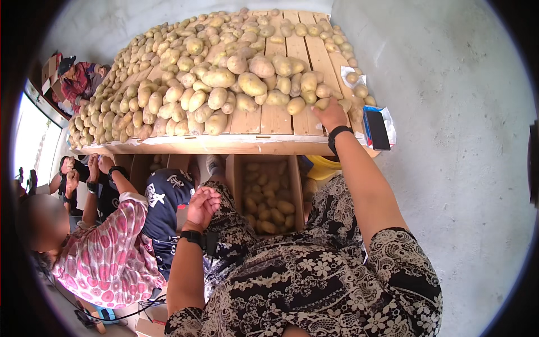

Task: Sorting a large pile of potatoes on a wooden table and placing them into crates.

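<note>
Many potatoes (252,84) lie heaped on a slatted wooden table (276,123). Near the table's front right part, my right hand (331,114) reaches down with its fingers against a potato (322,103); whether it grips it is hard to tell. My left hand (204,204) is raised above my left thigh, palm up with curled fingers, and nothing shows in it. Between my legs, partly under the table edge, a cardboard box (299,198) holds more potatoes (269,210). Each wrist wears a black band.
A phone (377,129) lies on a packet at the table's right corner, near a potato on white paper (346,72). A yellow container (321,167) stands below the table. Another person (105,252) sits close at my left; a further person (80,82) is beyond the table's left end.
</note>
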